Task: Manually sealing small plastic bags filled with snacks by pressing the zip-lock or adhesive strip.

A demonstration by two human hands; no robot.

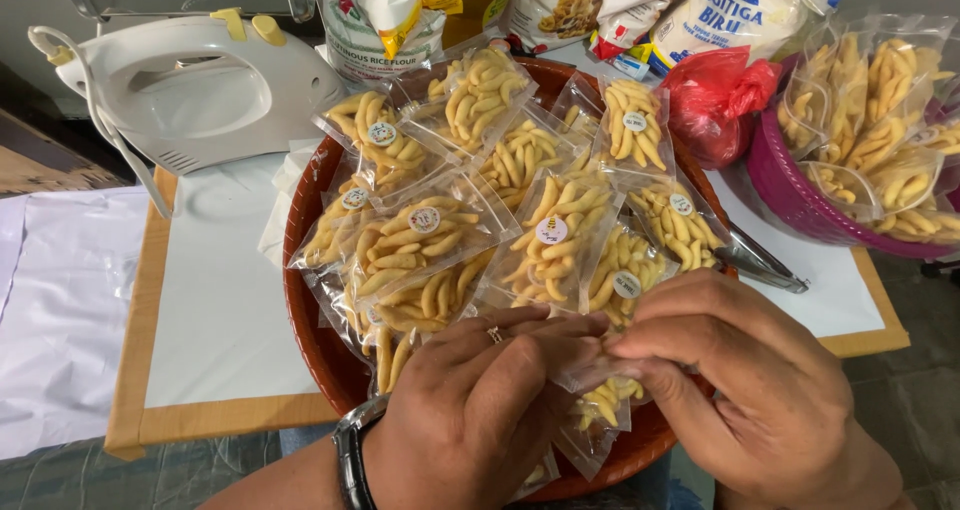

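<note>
White table (220,300), basin (310,340) (reddish), mixer (190,85)

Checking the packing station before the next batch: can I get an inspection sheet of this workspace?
Surface: small white-topped table with wooden edge.
Job's things: clear plastic packet of yellow finger snacks, pinched at its top by both hands; round brown tray piled with similar stickered packets.
Clutter: white hand mixer, red plastic bag, flour bags, metal tongs, magenta basket of packets.
Hands: left hand, right hand, both gripping.
Cables: mixer's white cord.
Surroundings: white sheet.

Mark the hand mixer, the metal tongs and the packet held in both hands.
hand mixer (190,90): head view, white body.
metal tongs (762,262): head view, arm.
packet (605,402): head view, lower part.
</note>
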